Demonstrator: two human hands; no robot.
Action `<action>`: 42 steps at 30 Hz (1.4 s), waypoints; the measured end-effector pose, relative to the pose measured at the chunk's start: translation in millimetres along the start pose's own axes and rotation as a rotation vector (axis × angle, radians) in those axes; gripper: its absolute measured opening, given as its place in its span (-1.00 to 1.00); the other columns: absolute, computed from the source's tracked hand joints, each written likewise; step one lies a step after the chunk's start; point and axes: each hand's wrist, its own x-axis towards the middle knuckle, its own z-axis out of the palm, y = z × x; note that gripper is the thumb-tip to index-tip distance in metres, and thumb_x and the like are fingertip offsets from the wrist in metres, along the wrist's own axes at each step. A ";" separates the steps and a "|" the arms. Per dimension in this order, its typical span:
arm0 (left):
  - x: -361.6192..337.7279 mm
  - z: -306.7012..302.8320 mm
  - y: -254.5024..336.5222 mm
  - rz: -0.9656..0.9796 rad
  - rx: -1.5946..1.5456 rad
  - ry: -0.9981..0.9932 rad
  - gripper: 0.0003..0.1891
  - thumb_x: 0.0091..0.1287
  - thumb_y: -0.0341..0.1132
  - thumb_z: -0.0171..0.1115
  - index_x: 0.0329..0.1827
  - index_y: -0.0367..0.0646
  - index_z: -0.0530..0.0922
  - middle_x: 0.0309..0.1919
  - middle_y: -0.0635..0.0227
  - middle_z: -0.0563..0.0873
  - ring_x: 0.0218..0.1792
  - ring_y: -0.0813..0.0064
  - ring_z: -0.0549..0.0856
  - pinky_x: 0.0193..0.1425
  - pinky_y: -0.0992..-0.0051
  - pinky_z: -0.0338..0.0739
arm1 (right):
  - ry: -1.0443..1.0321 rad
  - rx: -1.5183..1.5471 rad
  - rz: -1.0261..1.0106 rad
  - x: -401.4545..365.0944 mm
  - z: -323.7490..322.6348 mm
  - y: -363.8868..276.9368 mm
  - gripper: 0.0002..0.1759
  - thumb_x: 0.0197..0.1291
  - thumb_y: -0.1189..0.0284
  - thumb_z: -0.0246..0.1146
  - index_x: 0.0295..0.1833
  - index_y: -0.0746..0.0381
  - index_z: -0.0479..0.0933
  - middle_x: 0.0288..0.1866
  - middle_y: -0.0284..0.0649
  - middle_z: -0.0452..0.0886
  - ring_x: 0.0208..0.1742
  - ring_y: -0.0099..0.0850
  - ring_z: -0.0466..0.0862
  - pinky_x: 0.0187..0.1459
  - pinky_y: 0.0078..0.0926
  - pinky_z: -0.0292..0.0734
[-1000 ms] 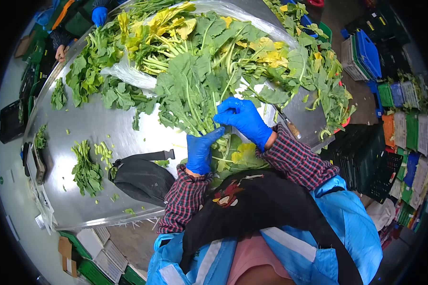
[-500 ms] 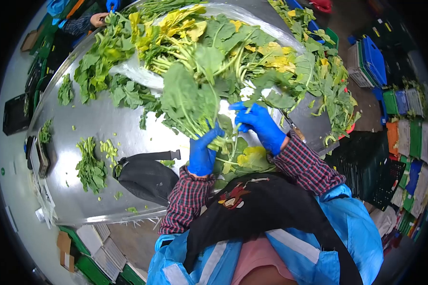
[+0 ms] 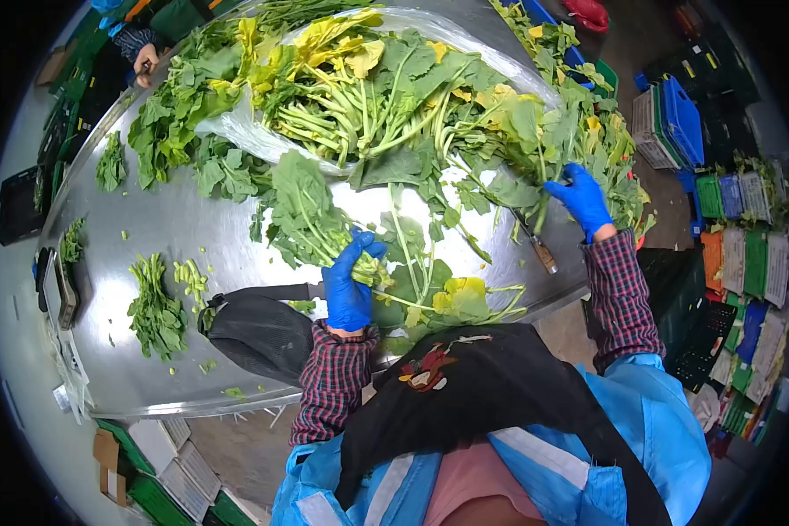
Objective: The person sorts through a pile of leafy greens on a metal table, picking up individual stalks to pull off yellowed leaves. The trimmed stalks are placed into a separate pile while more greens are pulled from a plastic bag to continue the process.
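Observation:
My left hand [image 3: 349,285], in a blue glove, is closed around the stems of a bunch of leafy greens [image 3: 302,206] above the metal table [image 3: 210,237]. Out to the right, my right hand [image 3: 580,202], also gloved in blue, pinches a leafy stalk [image 3: 542,210] at the edge of the heaped greens. A knife [image 3: 543,254] with a wooden handle lies just below that hand. Loose leaves, one with a yellowed leaf [image 3: 461,298], lie between me and the bunch. Clear plastic [image 3: 237,127] sits under the big pile of stalks [image 3: 351,114].
A black bag [image 3: 259,335] lies at the table's near left, beside a small bunch of greens [image 3: 158,311] and cut stem pieces [image 3: 191,276]. Another person's hand [image 3: 145,63] is at the far left edge. Stacked crates [image 3: 679,118] stand on the right.
My right hand has moved right, away from the bunch, to the pile's edge. My left hand has shifted slightly left and down with the bunch. The other person's hand has moved left and down.

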 end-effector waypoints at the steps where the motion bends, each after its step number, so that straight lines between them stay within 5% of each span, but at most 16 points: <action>1: 1.5 -1.3 -0.4 -0.002 -0.004 0.002 -0.62 0.16 -0.48 0.18 0.06 -0.36 0.38 -0.26 0.27 0.59 -0.26 0.41 0.65 -0.15 0.46 0.57 | 0.379 -0.548 -0.153 2.7 -3.6 5.0 -0.65 0.04 0.35 0.25 -0.06 0.29 0.54 -0.08 -0.13 0.57 -0.19 -0.42 0.59 -0.27 -0.49 0.49; 2: 4.2 -0.5 -1.0 0.023 -0.056 -0.033 -0.59 0.17 -0.48 0.18 0.10 -0.36 0.36 -0.25 0.28 0.59 -0.25 0.43 0.64 -0.15 0.49 0.56 | 0.760 -1.095 -0.312 6.7 -6.7 8.0 -0.62 0.01 0.34 0.28 -0.04 0.28 0.53 -0.05 -0.10 0.55 -0.14 -0.38 0.58 -0.23 -0.44 0.49; 5: 6.9 0.7 -3.5 0.001 -0.106 -0.076 -0.52 0.19 -0.48 0.17 0.19 -0.35 0.31 -0.20 0.27 0.59 -0.22 0.45 0.64 -0.12 0.52 0.55 | 0.335 -0.288 -0.685 12.4 62.5 -41.1 -0.47 -0.09 0.31 0.35 0.08 0.16 0.47 -0.02 -0.13 0.52 -0.01 -0.22 0.53 0.00 -0.38 0.44; 6: 9.3 -2.9 -7.9 0.004 -0.067 -0.078 -0.59 0.21 -0.44 0.17 0.13 -0.36 0.36 -0.20 0.26 0.61 -0.21 0.41 0.63 -0.05 0.46 0.53 | 0.234 -0.365 -0.967 26.8 87.5 -48.7 -0.46 -0.06 0.28 0.32 0.11 0.12 0.46 -0.04 -0.14 0.52 0.03 -0.21 0.52 0.01 -0.37 0.43; 10: -1.9 5.8 -5.7 0.033 -0.001 -0.064 -0.67 0.24 -0.44 0.14 0.07 -0.32 0.41 -0.29 0.31 0.60 -0.26 0.48 0.61 0.05 0.41 0.50 | 0.291 -0.792 -1.127 76.2 187.0 -102.3 -0.80 -0.17 0.37 0.21 -0.37 0.22 0.50 -0.34 -0.19 0.47 -0.24 -0.23 0.52 -0.24 -0.27 0.39; 13: -2.3 0.0 -4.2 0.018 -0.032 -0.104 -0.65 0.26 -0.44 0.13 0.11 -0.27 0.39 -0.28 0.36 0.58 -0.27 0.52 0.59 0.04 0.42 0.49 | 0.113 -0.883 -1.018 76.2 184.0 -112.1 -0.77 -0.08 0.32 0.22 -0.31 0.22 0.52 -0.28 -0.22 0.51 -0.21 -0.24 0.53 -0.19 -0.25 0.41; 15: -5.1 -0.1 -6.6 0.014 -0.081 -0.131 -0.64 0.26 -0.43 0.13 0.12 -0.25 0.38 -0.27 0.38 0.57 -0.27 0.54 0.58 0.04 0.42 0.49 | 0.109 -0.718 -1.094 50.0 164.8 -109.0 -0.82 -0.10 0.40 0.25 -0.31 0.20 0.57 -0.32 -0.24 0.54 -0.26 -0.27 0.56 -0.21 -0.32 0.45; 17: -4.8 6.4 -8.9 -0.101 -0.167 -0.110 -0.61 0.22 -0.52 0.15 0.13 -0.26 0.36 -0.23 0.38 0.57 -0.32 0.55 0.59 -0.06 0.43 0.54 | 0.253 -0.130 -1.187 13.1 141.7 -104.4 -0.78 -0.13 0.50 0.28 -0.25 0.19 0.60 -0.28 -0.23 0.58 -0.24 -0.30 0.58 -0.20 -0.40 0.48; 19: -3.1 17.8 -18.4 -0.133 -0.154 -0.270 -0.66 0.23 -0.48 0.17 0.07 -0.27 0.40 -0.19 0.33 0.59 -0.23 0.49 0.61 -0.06 0.43 0.53 | 0.192 -0.052 -1.163 -19.0 125.3 -95.4 -0.72 -0.14 0.56 0.29 -0.20 0.19 0.61 -0.25 -0.21 0.61 -0.22 -0.31 0.60 -0.18 -0.45 0.50; 21: -7.1 34.6 -28.4 -0.195 -0.160 -0.305 -0.66 0.24 -0.47 0.15 0.09 -0.28 0.39 -0.12 0.27 0.59 -0.17 0.44 0.62 -0.05 0.45 0.52 | 0.015 -0.221 -1.160 -36.5 123.3 -74.7 -0.73 -0.11 0.50 0.29 -0.19 0.16 0.59 -0.22 -0.23 0.61 -0.25 -0.31 0.62 -0.22 -0.42 0.51; 26: -8.2 47.5 -33.6 -0.191 0.003 -0.341 -0.64 0.16 -0.51 0.19 0.05 -0.30 0.42 -0.14 0.24 0.61 -0.16 0.43 0.63 -0.03 0.49 0.52 | 0.048 -0.685 -1.332 -50.4 116.6 -45.3 -0.53 -0.13 0.41 0.27 0.02 0.05 0.48 -0.15 -0.33 0.58 -0.24 -0.35 0.60 -0.30 -0.42 0.49; 29: -5.0 36.2 -45.3 -0.247 0.108 -0.313 -0.63 0.11 -0.54 0.22 0.01 -0.30 0.43 -0.19 0.25 0.61 -0.21 0.43 0.64 -0.08 0.48 0.54 | 0.017 -0.860 -1.321 -62.2 108.5 -38.2 -0.73 -0.09 0.42 0.16 -0.17 0.07 0.53 -0.30 -0.40 0.53 -0.33 -0.42 0.56 -0.43 -0.46 0.47; 33: -19.4 63.8 -59.7 -0.158 -0.026 -0.273 -0.63 0.07 -0.58 0.23 -0.01 -0.31 0.43 -0.24 0.26 0.61 -0.24 0.41 0.64 -0.12 0.45 0.56 | 0.156 -0.844 -1.263 -70.3 97.7 -27.3 -0.74 -0.09 0.41 0.16 -0.18 0.06 0.51 -0.43 -0.38 0.39 -0.41 -0.44 0.49 -0.45 -0.47 0.43; 38: -19.1 72.6 -62.3 -0.238 -0.064 -0.268 -0.64 0.11 -0.57 0.21 0.01 -0.32 0.42 -0.21 0.25 0.61 -0.20 0.39 0.64 -0.14 0.42 0.58 | 0.073 -0.942 -1.157 -75.9 84.0 -27.6 -0.52 -0.05 0.38 0.20 0.09 0.00 0.42 -0.46 -0.33 0.37 -0.43 -0.39 0.48 -0.44 -0.42 0.42; 40: -21.9 76.5 -57.5 -0.273 -0.072 -0.284 -0.64 0.14 -0.55 0.19 0.04 -0.31 0.42 -0.19 0.24 0.60 -0.18 0.38 0.63 -0.12 0.40 0.58 | -0.062 -0.675 -0.896 -73.8 83.6 -31.2 -0.50 -0.01 0.38 0.25 0.14 0.06 0.42 -0.40 -0.30 0.52 -0.38 -0.31 0.55 -0.33 -0.40 0.46; 42: -20.4 71.3 -57.8 -0.261 -0.093 -0.289 -0.67 0.16 -0.54 0.17 0.02 -0.29 0.43 -0.18 0.25 0.60 -0.18 0.38 0.62 -0.10 0.40 0.57 | -0.096 -0.505 -0.855 -71.2 85.8 -30.9 -0.50 0.00 0.36 0.26 0.14 0.05 0.42 -0.41 -0.28 0.53 -0.38 -0.29 0.56 -0.34 -0.38 0.46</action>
